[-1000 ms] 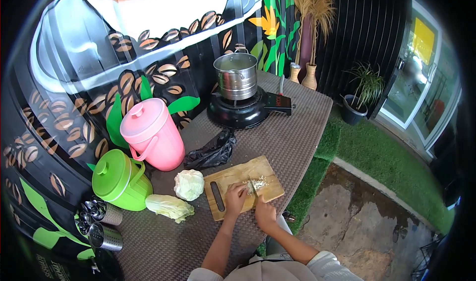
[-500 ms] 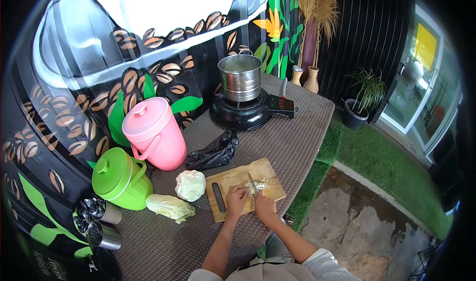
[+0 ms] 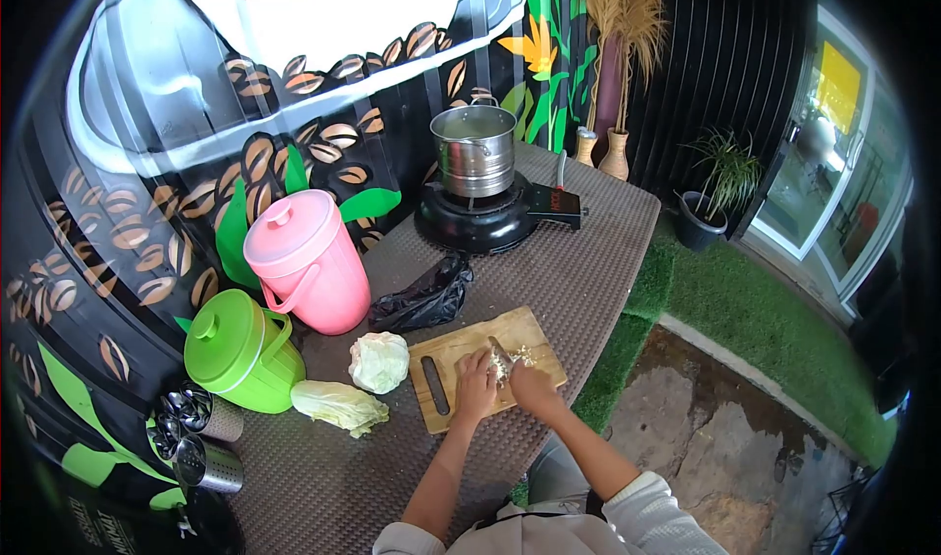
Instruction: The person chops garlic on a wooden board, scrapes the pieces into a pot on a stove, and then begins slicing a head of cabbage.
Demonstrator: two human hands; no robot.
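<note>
A wooden cutting board (image 3: pixel 446 351) lies on the brown mat-covered table. My right hand (image 3: pixel 532 386) grips a knife (image 3: pixel 502 351) whose blade points away over a small heap of chopped cabbage (image 3: pixel 514 359). My left hand (image 3: pixel 475 384) rests on the board just left of the blade, fingers curled against the cabbage being cut. A round piece of cabbage (image 3: pixel 378 361) and a longer leafy piece (image 3: pixel 337 404) lie on the table to the left of the board.
A pink lidded jug (image 3: pixel 306 261) and a green lidded jug (image 3: pixel 241 352) stand at the left. A black plastic bag (image 3: pixel 423 300) lies behind the board. A steel pot (image 3: pixel 475 150) sits on a black stove (image 3: pixel 480 223). Steel cups (image 3: pixel 201 447) stand at the near left.
Both hands have shifted slightly up the board with the knife. The blade now sits further over the chopped cabbage heap. The view has shifted a little.
</note>
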